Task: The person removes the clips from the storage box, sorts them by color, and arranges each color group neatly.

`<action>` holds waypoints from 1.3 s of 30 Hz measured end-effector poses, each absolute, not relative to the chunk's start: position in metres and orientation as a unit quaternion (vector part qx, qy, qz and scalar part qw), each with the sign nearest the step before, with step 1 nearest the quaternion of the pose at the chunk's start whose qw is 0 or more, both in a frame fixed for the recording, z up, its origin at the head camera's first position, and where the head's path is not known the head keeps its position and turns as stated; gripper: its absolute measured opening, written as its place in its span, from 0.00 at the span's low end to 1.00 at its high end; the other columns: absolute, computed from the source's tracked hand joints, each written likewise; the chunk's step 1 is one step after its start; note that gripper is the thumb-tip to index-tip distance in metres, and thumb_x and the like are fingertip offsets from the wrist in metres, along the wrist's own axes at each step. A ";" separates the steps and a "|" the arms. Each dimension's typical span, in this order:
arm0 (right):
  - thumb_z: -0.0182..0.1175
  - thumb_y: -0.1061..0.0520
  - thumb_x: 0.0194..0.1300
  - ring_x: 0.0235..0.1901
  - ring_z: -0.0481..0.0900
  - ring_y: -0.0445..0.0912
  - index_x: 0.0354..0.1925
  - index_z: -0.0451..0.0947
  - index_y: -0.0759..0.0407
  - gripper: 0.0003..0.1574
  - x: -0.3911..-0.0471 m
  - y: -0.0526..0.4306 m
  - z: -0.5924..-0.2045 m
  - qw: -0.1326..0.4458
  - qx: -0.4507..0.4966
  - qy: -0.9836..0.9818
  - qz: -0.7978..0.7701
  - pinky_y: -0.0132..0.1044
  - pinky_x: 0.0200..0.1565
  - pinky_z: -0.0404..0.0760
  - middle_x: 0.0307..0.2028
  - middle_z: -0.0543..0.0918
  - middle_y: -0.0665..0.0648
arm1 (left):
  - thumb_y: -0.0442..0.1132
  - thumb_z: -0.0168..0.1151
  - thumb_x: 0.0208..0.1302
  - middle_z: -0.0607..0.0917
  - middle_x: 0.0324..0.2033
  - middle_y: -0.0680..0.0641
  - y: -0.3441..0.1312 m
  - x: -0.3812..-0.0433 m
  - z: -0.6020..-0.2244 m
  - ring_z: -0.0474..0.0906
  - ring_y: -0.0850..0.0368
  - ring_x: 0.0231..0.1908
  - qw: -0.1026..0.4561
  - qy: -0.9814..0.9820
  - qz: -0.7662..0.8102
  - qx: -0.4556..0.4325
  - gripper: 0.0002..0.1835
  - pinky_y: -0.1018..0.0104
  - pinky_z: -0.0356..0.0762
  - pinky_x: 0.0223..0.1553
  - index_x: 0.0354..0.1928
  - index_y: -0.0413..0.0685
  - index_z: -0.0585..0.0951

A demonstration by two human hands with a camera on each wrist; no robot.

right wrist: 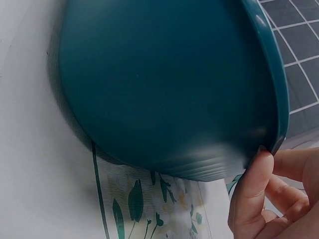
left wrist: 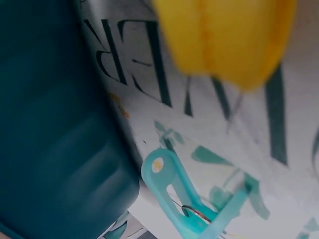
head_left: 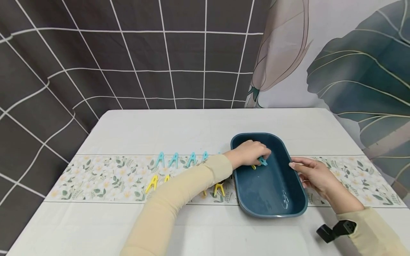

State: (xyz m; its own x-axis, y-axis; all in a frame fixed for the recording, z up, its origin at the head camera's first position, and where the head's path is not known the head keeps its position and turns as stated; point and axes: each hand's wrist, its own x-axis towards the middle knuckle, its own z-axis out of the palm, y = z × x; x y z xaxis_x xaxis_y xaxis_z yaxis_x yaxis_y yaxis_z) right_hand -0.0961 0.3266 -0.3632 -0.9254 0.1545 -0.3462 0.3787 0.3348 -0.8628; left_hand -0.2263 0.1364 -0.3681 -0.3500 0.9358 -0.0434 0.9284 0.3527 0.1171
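Note:
Inside a dark blue plastic tub [head_left: 269, 192], my left hand [head_left: 251, 153] is curled and grips a light-blue clothespin [head_left: 263, 161] at its fingertips. Part of a yellow clothespin [head_left: 253, 167] shows below that hand; the rest is hidden by it. At the tub's right side, my right hand [head_left: 312, 174] pinches the rim between thumb and fingers. The right wrist view shows that thumb [right wrist: 256, 174] against the tub wall [right wrist: 169, 99]. Close to the tub's outer wall, the left wrist view shows a light-blue clothespin [left wrist: 174, 189] and a blurred yellow clothespin [left wrist: 224, 40].
Left of the tub, several light-blue clothespins [head_left: 174, 160] form a row on the floral strip [head_left: 105, 181]. Several yellow clothespins [head_left: 152, 184] lie nearer me, partly behind my left sleeve [head_left: 179, 195]. White tablecloth [head_left: 179, 128] surrounds the strip. A dark gridded curtain [head_left: 185, 53] hangs behind.

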 end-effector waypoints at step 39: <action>0.53 0.45 0.70 0.20 0.71 0.38 0.69 0.57 0.68 0.40 -0.096 0.325 -0.364 0.104 0.171 0.812 -0.548 0.29 0.21 0.75 0.24 0.78 0.42 | 0.46 0.58 0.67 0.79 0.51 0.53 0.119 -0.222 -0.353 0.74 0.64 0.52 0.120 0.821 0.220 0.513 0.16 0.79 0.70 0.53 0.55 0.52 0.75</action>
